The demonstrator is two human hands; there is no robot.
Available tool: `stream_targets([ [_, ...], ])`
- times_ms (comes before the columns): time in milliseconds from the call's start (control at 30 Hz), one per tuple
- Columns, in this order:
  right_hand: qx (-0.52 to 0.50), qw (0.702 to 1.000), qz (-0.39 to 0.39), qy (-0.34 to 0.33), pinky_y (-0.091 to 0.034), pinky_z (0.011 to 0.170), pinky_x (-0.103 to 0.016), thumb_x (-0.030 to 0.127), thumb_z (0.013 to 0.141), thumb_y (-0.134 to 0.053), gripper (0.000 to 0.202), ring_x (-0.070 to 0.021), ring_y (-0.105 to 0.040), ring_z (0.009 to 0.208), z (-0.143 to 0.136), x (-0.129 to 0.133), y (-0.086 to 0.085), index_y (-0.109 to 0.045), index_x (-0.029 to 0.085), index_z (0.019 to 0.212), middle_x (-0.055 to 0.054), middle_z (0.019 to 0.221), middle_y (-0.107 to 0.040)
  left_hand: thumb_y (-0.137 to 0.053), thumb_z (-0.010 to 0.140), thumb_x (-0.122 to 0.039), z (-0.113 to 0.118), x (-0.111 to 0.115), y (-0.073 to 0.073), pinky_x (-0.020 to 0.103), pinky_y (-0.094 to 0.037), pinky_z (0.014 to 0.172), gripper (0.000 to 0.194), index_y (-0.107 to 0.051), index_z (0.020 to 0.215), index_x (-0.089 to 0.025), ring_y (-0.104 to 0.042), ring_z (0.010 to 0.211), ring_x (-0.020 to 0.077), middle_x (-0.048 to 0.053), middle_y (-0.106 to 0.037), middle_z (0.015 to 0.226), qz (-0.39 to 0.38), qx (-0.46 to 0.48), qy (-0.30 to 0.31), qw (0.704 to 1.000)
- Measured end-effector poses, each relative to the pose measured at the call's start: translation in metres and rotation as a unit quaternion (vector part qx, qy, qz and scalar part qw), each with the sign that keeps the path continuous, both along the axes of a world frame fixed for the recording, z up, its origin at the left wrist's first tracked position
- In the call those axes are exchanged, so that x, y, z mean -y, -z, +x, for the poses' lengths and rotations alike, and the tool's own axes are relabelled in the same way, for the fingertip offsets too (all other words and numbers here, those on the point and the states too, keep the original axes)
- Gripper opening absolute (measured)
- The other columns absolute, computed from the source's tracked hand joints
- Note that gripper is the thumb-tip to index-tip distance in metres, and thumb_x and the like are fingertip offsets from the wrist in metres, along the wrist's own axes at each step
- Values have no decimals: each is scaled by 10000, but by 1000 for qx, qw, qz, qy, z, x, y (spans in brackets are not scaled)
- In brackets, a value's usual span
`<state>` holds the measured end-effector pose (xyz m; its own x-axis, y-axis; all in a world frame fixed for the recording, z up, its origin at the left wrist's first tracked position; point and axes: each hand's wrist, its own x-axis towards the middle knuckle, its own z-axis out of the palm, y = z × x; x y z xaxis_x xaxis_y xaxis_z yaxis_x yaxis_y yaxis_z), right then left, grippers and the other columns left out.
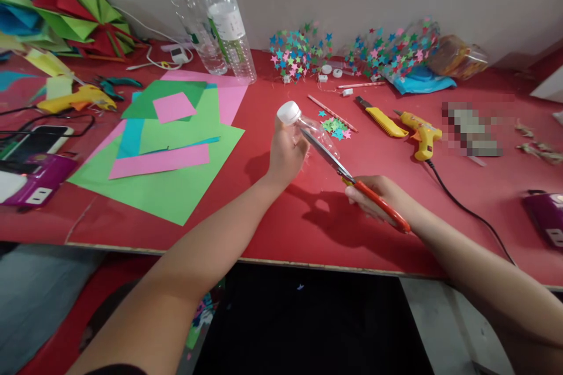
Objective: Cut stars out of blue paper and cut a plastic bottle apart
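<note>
My left hand [287, 155] is closed around the neck end of a clear plastic bottle piece [323, 133], whose white cap [289, 112] points up and to the left. In my right hand [380, 196] is a pair of scissors [378, 202] with red handles. Its blades slant up and left across the bottle piece, their tips close to my left fingers. Whether the blades touch the plastic I cannot tell. Behind the bottle piece lies a small pile of coloured paper stars [336, 128], with a thin patterned stick [333, 113] beside it.
Coloured paper sheets [193, 187] lie at left. Tall bottles [233, 29] and star-covered decorations [299, 50] line the wall. To the right are a yellow cutter knife [382, 120] and a glue gun [421, 133], its cord running to the front edge. Purple power strips [48, 179] sit at both sides.
</note>
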<state>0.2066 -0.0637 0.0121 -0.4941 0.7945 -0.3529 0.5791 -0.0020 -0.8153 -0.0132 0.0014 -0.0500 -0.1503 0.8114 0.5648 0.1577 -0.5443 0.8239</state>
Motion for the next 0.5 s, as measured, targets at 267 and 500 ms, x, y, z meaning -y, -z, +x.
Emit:
stream_targets([
  [267,0,999,-45,27,-301,363,-221,565,810,-618,412,-87,-382,335,-4,10,-3,-480,215,642,71,423,-399,-572,835,-240,2,3,-4,326,-515,839,250,-431,1041,-244,-686,865,169,37,-700,919,-11,-10,-22,1000],
  [500,-3,1000,-30,8,-345,400,-224,598,807,-610,428,-94,-427,394,-3,2,-9,-519,199,681,60,476,-432,-581,801,-183,1,3,-3,341,-510,877,297,-455,1063,-240,-674,906,178,41,-690,953,-30,-12,-33,999],
])
